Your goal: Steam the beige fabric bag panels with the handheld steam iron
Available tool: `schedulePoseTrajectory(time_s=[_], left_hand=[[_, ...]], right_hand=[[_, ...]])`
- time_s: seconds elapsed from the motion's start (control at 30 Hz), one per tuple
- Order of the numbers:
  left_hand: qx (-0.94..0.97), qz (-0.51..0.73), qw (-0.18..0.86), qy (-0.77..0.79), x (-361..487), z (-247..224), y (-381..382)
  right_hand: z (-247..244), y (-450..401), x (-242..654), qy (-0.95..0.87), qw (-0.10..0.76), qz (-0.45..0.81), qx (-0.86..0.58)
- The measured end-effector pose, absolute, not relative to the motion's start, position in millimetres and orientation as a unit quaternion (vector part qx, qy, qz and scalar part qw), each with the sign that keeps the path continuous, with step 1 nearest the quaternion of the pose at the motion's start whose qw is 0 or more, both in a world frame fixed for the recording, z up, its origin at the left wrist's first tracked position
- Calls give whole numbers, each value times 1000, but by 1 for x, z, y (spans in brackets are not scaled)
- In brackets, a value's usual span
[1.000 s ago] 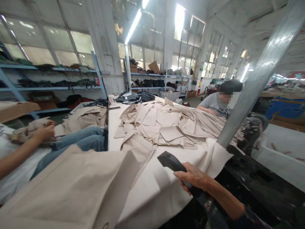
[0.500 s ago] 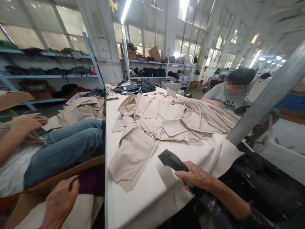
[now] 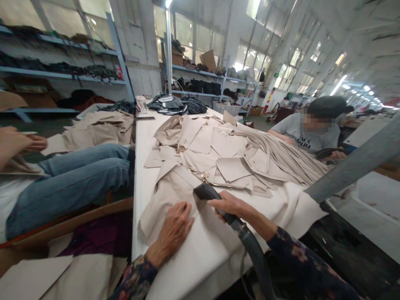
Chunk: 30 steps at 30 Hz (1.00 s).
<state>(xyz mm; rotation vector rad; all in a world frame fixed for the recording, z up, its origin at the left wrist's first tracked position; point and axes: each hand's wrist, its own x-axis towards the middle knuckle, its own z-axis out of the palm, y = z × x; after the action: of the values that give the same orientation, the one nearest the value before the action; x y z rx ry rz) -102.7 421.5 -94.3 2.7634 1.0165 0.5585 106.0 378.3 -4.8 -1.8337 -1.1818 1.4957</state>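
My right hand (image 3: 229, 205) is closed round the handle of a black nozzle (image 3: 208, 192) fitted to a grey ribbed hose (image 3: 254, 250). The nozzle's tip lies over a beige fabric piece (image 3: 167, 189) on the white-covered table. Flat on that piece's near edge rests my left hand (image 3: 175, 225), its fingers stretched out and empty. Just beyond the nozzle, a metal clasp frame (image 3: 226, 185) shows among more beige pieces (image 3: 233, 168).
A cardboard box (image 3: 120, 205) holding beige and purple pieces stands left of the table. Beside it sits a person in jeans (image 3: 90, 175). Another person (image 3: 318, 137) works across the table. A slanted metal post (image 3: 353, 156) crosses the right side. Dark bundles (image 3: 175, 104) lie at the table's far end.
My left hand has come from the box at the left onto the beige piece. My right hand has moved the nozzle forward and left, over that piece.
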Motion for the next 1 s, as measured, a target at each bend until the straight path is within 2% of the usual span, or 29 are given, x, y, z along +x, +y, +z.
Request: schedulePoseTrajectory(time_s=[0.17,0.3,0.57,0.7,0.87,1.0], left_hand=[[930,114,33,348,-92,-81,415],[930,67,-15,362,-84,-81,408],[935,86,-23,345,-91,-88,393],[941,99,-45,320,-97,-98,407],[943,117,-8,312,-89,-111,382],[956,124,72,255,-60,-89,336]], right_hand=[[4,387,121,-435,293,533,-664],[19,359,139,-440,291,515,-676],[-1,341,123,-452,220,551,-666],[-12,360,117,-450,250,543,-663],[-1,348,136,-462,294,533,-644],[13,321,151,-453,315,529,-645]])
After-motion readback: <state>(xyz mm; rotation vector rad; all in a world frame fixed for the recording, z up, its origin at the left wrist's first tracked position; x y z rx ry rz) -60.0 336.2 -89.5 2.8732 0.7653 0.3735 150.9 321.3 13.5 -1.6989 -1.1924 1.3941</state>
